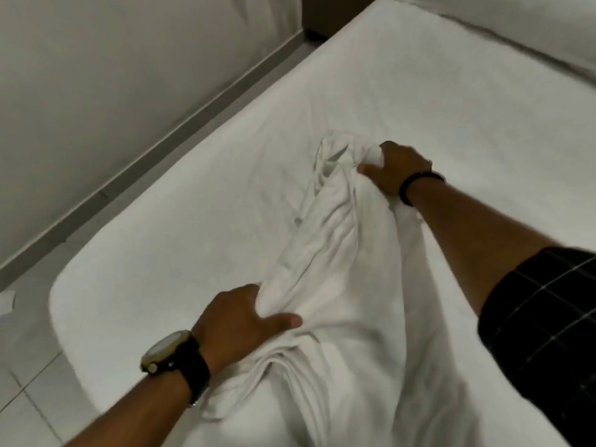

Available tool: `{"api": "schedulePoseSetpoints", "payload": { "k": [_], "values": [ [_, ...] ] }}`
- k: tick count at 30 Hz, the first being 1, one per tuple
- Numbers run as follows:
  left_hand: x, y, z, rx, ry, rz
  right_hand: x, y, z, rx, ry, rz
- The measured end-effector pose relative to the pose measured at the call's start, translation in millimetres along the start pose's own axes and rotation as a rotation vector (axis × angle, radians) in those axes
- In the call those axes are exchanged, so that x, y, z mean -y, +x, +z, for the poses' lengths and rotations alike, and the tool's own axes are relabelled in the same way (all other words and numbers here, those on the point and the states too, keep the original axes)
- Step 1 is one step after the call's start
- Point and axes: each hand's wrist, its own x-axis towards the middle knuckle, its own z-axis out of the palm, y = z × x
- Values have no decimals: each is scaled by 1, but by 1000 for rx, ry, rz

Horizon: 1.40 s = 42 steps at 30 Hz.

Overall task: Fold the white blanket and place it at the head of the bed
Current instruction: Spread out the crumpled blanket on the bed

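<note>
Fingers [254, 293] of my left hand [240, 321] are curled into a bunched fold of the white blanket [338, 285], the thumb lying across the cloth toward three o'clock, so that hand is closed on the fabric. My right hand [392, 167] sits farther out, at about one o'clock from the left one, and its fingers are also clenched around a gathered wad of the same blanket at its far end.

Around them I see little that blocks the way. The bed [451, 91] fills most of the view, its sheet flat and bare from the middle out to twelve and two o'clock. A pale pillow or cushion edge [532, 30] runs along the top right corner. At ten o'clock a grey wall [96, 75] meets a darker skirting strip [154, 156], and tiled floor [29, 382] shows at eight o'clock beside the mattress corner. A small pale scrap [6, 301] lies on the floor at nine o'clock; I cannot tell what it is.

The blanket lies crumpled on the bed in a long ridge between my two hands, then spreads wider toward six o'clock beneath my forearms. A watch [167, 353] sits on my left wrist, a dark band [416, 185] on my right wrist, and a dark checked sleeve [548, 317] covers the right upper arm at four o'clock.
</note>
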Motion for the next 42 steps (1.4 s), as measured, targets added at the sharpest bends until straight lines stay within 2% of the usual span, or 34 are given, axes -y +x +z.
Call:
{"api": "schedulePoseSetpoints", "payload": {
  "k": [2,5,8,10,12,15,18,20,22,24,25,26,28,29,30,31,32,33,35,36,37,38,40,41,42],
  "values": [
    [25,6,-21,-81,77,32,2,5,-11,-62,-13,-68],
    [53,27,-82,-217,170,-17,5,9,-32,-308,48,-91],
    [56,55,-111,-191,241,-35,10,15,-31,-488,146,-53],
    [58,63,-106,-124,268,-98,6,20,-22,-418,200,57],
    [65,57,-93,-70,298,-144,-2,23,-15,-246,165,157],
    [78,44,-80,-177,405,-177,1,28,-11,-103,225,95],
    [82,34,-77,-203,329,-203,20,44,-10,-64,305,56],
    [85,36,-80,-214,253,-218,31,57,-13,-155,252,79],
    [88,42,-80,-241,288,-229,35,66,-13,-377,138,198],
    [92,48,-73,-264,345,-236,34,63,-7,-505,77,288],
    [95,48,-71,-270,348,-250,37,56,0,-542,88,212],
    [97,47,-71,-276,332,-258,44,46,10,-592,130,31],
    [97,42,-68,-385,282,-223,61,24,29,-596,200,-484],
    [95,39,-63,-515,298,-143,68,17,41,-498,102,-705],
    [87,38,-57,-631,341,-35,71,12,50,-321,-80,-809],
    [77,37,-47,-689,377,103,66,18,54,-178,-235,-774],
    [68,37,-34,-671,395,254,54,31,48,-113,-301,-638],
    [62,38,-19,-579,410,372,37,47,41,-130,-310,-413],
    [61,45,-2,-421,465,434,10,70,15,-114,-275,50],
    [67,51,1,-380,483,406,8,72,4,-93,-279,112],
    [71,54,2,-359,500,377,17,65,3,-126,-319,35],
    [74,55,1,-352,507,360,38,46,10,-177,-311,-135],
    [73,53,0,-356,504,345,77,-4,40,-93,-167,-527],
    [71,53,1,-357,494,346,83,-28,60,-47,-179,-705],
    [69,53,1,-351,487,347,78,-43,71,-12,-227,-756]
  ]
}}
